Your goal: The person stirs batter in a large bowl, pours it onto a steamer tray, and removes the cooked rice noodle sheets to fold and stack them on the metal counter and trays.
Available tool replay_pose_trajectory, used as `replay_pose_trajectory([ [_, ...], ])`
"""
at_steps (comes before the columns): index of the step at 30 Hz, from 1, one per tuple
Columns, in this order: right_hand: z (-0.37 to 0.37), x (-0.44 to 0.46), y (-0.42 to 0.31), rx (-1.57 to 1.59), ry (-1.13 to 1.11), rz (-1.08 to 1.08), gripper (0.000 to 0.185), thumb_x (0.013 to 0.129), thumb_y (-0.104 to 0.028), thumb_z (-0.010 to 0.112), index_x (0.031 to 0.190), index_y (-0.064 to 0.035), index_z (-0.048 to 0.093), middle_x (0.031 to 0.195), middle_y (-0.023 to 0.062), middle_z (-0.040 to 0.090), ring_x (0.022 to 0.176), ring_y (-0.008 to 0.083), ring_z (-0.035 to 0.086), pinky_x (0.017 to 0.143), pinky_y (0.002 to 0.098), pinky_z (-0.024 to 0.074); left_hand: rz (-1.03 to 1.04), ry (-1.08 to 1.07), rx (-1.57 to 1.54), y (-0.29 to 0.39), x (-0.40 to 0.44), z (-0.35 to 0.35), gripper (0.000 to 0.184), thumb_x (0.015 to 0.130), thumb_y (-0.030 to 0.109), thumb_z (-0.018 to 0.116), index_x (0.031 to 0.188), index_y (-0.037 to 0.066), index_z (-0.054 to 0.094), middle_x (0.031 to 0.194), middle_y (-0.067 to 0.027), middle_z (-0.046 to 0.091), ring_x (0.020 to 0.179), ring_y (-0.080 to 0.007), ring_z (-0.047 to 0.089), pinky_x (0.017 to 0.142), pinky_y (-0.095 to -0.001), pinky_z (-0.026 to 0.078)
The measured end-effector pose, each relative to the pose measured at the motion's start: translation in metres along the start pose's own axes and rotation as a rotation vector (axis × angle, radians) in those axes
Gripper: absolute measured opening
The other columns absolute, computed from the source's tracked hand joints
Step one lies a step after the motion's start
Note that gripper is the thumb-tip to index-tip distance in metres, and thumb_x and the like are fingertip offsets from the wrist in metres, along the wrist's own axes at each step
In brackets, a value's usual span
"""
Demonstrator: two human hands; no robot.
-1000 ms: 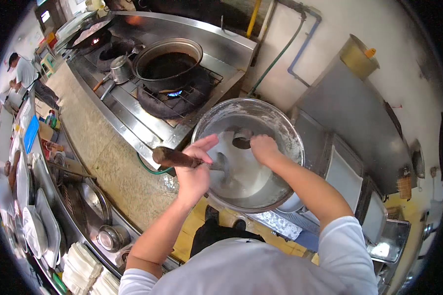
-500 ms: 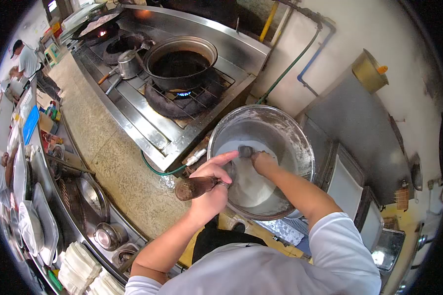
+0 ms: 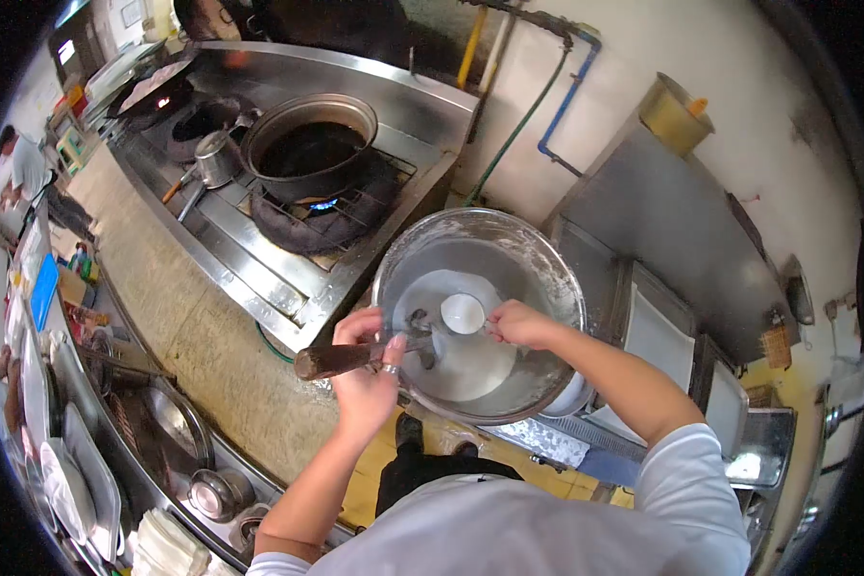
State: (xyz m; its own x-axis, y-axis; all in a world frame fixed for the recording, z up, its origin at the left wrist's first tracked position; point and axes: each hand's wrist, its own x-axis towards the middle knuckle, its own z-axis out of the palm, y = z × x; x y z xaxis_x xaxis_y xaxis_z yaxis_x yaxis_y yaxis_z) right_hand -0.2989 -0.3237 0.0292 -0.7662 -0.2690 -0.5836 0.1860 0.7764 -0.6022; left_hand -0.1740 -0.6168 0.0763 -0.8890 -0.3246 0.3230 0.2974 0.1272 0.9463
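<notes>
The metal cup [image 3: 464,313] has turned since the earlier frame to show white inside, the right hand [image 3: 520,324] pinching it tightly at one side within the bowl's [image 3: 552,278] right edge, the left hand [image 3: 367,372] curled around a wooden-handled tool [image 3: 328,362] crossing the left edge.

Passage: floor strip [image 3: 178,278], centre left; obstacles: stove [image 3: 271,300], upper left, steel bowl [image 3: 544,259] and wooden handle [image 3: 331,361], centre.

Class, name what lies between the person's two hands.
In the head view, a small cup and the metal end of a wooden-handled tool lie between the left hand and right hand.
</notes>
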Motion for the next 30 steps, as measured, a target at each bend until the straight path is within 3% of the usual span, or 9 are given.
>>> replay_pose_trajectory([
  [2,-0.010,-0.017,0.001,0.047,-0.018,-0.010,0.012,0.090,-0.002,0.059,0.084,0.0037,0.067,0.081,0.0073,0.066,0.068,0.0119,0.057,0.060,0.0312,0.0467,0.015,0.048,0.081,-0.001,-0.011,-0.002,0.038,0.085,0.001,0.078,0.114,0.001,0.053,0.120,-0.0136,0.055,0.104,-0.0204,0.058,0.090,-0.0337,0.050],
  [6,-0.037,-0.081,-0.029,0.167,-0.035,0.014,0.012,0.093,-0.003,0.058,0.085,0.0032,0.066,0.079,0.0054,0.063,0.068,0.0103,0.053,0.062,0.0294,0.0448,-0.237,0.138,0.069,-0.006,-0.055,-0.009,0.034,0.087,0.010,0.080,0.108,0.002,0.055,0.088,-0.0053,0.056,0.078,-0.0149,0.056,0.068,-0.0292,0.047],
  [8,-0.049,-0.109,-0.030,0.226,-0.032,0.004,0.011,0.094,-0.003,0.058,0.089,0.0035,0.066,0.078,0.0048,0.063,0.068,0.0102,0.053,0.063,0.0292,0.0448,-0.055,0.036,0.028,-0.006,-0.078,-0.017,0.024,0.087,0.010,0.079,0.096,0.004,0.058,0.076,-0.0020,0.055,0.070,-0.0123,0.053,0.062,-0.0285,0.043],
  [14,-0.080,-0.192,-0.009,0.400,0.018,0.035,0.014,0.097,-0.005,0.059,0.102,0.0043,0.067,0.078,0.0026,0.061,0.071,0.0102,0.056,0.066,0.0281,0.0479,-0.134,-0.433,-0.206,0.042,-0.117,0.021,0.016,0.090,0.011,0.075,0.089,0.001,0.063,0.081,-0.0058,0.065,0.070,-0.0126,0.058,0.065,-0.0283,0.049],
  [16,-0.085,-0.215,0.015,0.456,0.050,0.043,0.014,0.097,-0.006,0.058,0.102,0.0043,0.067,0.078,0.0028,0.061,0.068,0.0105,0.056,0.064,0.0282,0.0490,-0.109,-0.680,-0.173,0.056,-0.120,0.044,0.018,0.092,0.010,0.073,0.103,0.000,0.063,0.092,-0.0064,0.066,0.083,-0.0127,0.062,0.075,-0.0270,0.051],
  [18,-0.090,-0.239,0.040,0.507,0.086,0.065,0.014,0.097,-0.006,0.058,0.102,0.0041,0.066,0.078,0.0032,0.062,0.065,0.0108,0.057,0.061,0.0283,0.0496,-0.176,-0.735,-0.297,0.072,-0.132,0.086,0.021,0.090,0.004,0.074,0.108,0.000,0.063,0.087,-0.0063,0.068,0.075,-0.0116,0.064,0.067,-0.0261,0.053],
  [21,-0.096,-0.275,0.087,0.597,0.140,0.111,0.013,0.097,-0.006,0.058,0.101,0.0036,0.066,0.078,0.0041,0.062,0.060,0.0112,0.056,0.055,0.0286,0.0491,-0.323,-0.937,-0.293,0.078,-0.150,0.143,0.027,0.094,-0.002,0.067,0.119,0.000,0.057,0.101,-0.0054,0.066,0.087,-0.0117,0.064,0.078,-0.0268,0.052],
  [26,-0.105,-0.325,0.193,0.719,0.231,0.143,0.011,0.096,-0.005,0.058,0.096,0.0035,0.064,0.075,0.0050,0.060,0.056,0.0112,0.054,0.049,0.0300,0.0473,-0.451,-0.972,-0.275,0.061,-0.198,0.245,0.034,0.096,-0.004,0.061,0.128,-0.001,0.051,0.103,-0.0065,0.065,0.087,-0.0135,0.064,0.077,-0.0282,0.053],
  [30,-0.108,-0.351,0.286,0.794,0.378,0.180,0.020,0.096,-0.010,0.063,0.078,-0.0002,0.061,0.070,0.0049,0.058,0.051,0.0133,0.051,0.044,0.0327,0.0438,-0.548,-1.001,-0.270,0.041,-0.239,0.312,0.032,0.097,-0.003,0.060,0.128,-0.002,0.051,0.107,-0.0087,0.065,0.087,-0.0174,0.067,0.074,-0.0296,0.055],
])
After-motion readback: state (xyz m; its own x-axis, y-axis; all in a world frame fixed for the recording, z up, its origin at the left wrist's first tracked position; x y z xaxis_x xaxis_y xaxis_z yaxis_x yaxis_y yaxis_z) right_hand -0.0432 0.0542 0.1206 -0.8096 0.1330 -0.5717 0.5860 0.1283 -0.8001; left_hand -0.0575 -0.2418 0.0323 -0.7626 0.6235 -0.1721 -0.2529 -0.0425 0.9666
